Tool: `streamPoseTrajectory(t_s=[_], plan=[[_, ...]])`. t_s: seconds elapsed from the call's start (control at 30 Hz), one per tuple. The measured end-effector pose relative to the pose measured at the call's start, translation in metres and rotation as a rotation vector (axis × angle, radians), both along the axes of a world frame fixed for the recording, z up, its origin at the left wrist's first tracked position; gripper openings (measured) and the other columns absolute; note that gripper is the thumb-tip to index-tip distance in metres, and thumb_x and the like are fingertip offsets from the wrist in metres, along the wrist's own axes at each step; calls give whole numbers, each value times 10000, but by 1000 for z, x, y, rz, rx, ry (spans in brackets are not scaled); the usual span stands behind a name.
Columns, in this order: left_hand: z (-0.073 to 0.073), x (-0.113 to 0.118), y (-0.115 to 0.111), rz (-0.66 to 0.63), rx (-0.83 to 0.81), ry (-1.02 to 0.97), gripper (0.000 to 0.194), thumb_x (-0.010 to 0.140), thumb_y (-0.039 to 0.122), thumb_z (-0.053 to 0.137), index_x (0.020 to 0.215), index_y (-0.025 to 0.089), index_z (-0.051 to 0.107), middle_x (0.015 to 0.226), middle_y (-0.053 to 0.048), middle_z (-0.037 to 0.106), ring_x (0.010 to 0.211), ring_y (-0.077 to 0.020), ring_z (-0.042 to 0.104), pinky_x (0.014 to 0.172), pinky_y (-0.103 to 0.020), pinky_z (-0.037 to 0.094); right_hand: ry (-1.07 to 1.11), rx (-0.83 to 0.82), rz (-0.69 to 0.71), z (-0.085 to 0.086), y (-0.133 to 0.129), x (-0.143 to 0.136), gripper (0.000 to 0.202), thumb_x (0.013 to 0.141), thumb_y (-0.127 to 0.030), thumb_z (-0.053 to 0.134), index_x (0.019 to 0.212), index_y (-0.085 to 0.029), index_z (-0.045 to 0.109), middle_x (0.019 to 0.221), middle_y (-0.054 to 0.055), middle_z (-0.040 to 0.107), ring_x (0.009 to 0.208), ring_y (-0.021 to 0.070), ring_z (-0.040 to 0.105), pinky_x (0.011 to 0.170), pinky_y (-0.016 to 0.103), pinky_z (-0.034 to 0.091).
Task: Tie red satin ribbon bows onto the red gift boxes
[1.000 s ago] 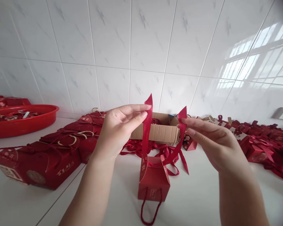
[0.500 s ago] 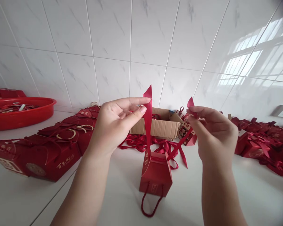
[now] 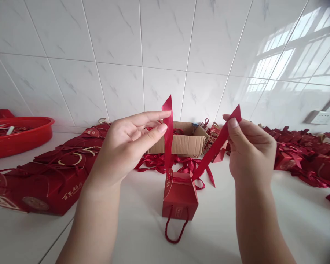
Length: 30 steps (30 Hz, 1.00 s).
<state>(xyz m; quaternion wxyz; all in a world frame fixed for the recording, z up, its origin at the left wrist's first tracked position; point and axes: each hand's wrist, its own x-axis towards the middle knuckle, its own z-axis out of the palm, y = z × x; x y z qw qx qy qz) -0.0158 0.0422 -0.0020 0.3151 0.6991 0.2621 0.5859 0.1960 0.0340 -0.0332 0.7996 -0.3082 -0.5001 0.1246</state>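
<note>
A small red gift box (image 3: 180, 201) stands on the white table in front of me, with a dark red rope handle (image 3: 173, 242) hanging toward me. A red ribbon (image 3: 168, 146) runs through the top of the box, and its two ends rise in a V. My left hand (image 3: 129, 145) pinches the left end near its slanted tip, between thumb and fingers. My right hand (image 3: 250, 146) is closed on the other end, thumb pressing it against the fingers. Both hands are above the box, one to each side.
Behind the box sit an open cardboard box (image 3: 188, 146) and a heap of loose red ribbons (image 3: 151, 163). Larger red gift boxes (image 3: 55, 183) line the left, near a red basin (image 3: 22, 141). More ribboned boxes (image 3: 291, 161) crowd the right. A tiled wall (image 3: 165, 88) closes the back.
My right hand has shifted its grip on the ribbon, whose right end now lies flat and stretched farther. The left hand still pinches its end. The view has turned slightly right.
</note>
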Motion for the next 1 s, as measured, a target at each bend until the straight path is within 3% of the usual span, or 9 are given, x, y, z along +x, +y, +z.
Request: streamPoseTrajectory(t_s=[0.13,0.27,0.57,1.0], plan=[[0,3,2,35,-14,24,229,792,327,699,1003,257,753,920,-36,743,934,-209,669,869,-297,518,96,17,-36,2,1,5,52,792,-275,727,831,-259,756,905,-4,719,831,149,676,802,344,561],[0,6,1,48,-19,41,209,783,313,705,976,260,761,826,-22,744,936,-222,677,906,-326,511,125,100,-89,5,-1,6,25,779,-256,738,794,-244,756,891,8,721,873,178,669,840,377,542],[1,1,-3,74,76,21,166,832,291,664,965,273,762,907,-11,754,876,-195,689,815,-303,543,96,232,-12,8,-4,4,130,724,-104,748,788,-217,754,780,-8,707,719,103,646,668,258,549],[3,0,-8,86,94,47,162,816,271,687,959,293,761,887,6,755,884,-194,698,839,-321,558,28,229,-45,8,-10,1,113,750,-132,734,790,-236,750,735,-18,688,672,109,629,633,276,539]])
